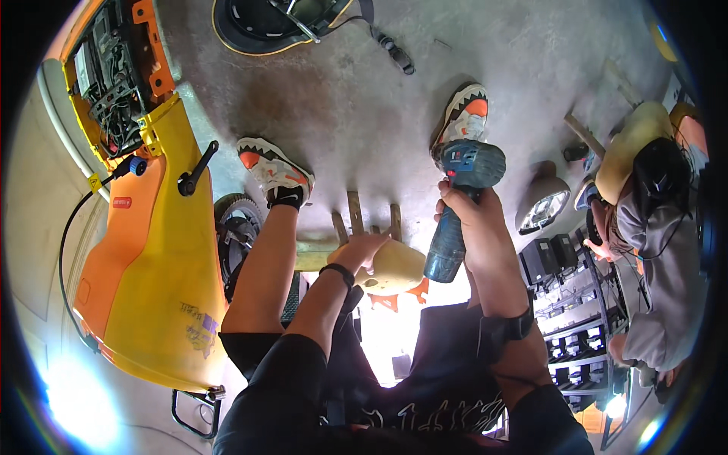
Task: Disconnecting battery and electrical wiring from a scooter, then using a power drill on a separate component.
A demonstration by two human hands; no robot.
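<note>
My right hand (469, 206) is closed around the handle of a dark blue cordless power driver (472, 161). Its thumb rests near a small red part below the tool's body, and the battery end points toward me. A pale wooden stool (393, 267) stands between my legs, its short legs showing beyond the round seat. My left hand (365, 249) grips the seat's edge, some of its fingers hidden. To the left is a yellow and orange bike body (163, 258) with a black crank arm (199, 168). Its open upper section exposes wiring and electronics (110, 76).
An upturned black helmet (277, 21) with a strap lies on the grey floor at the far side. Another helmet (544, 201) lies to the right. Beyond it, a person in grey (660, 250) is beside a wooden stool. Shelves with black devices (572, 334) stand at the lower right.
</note>
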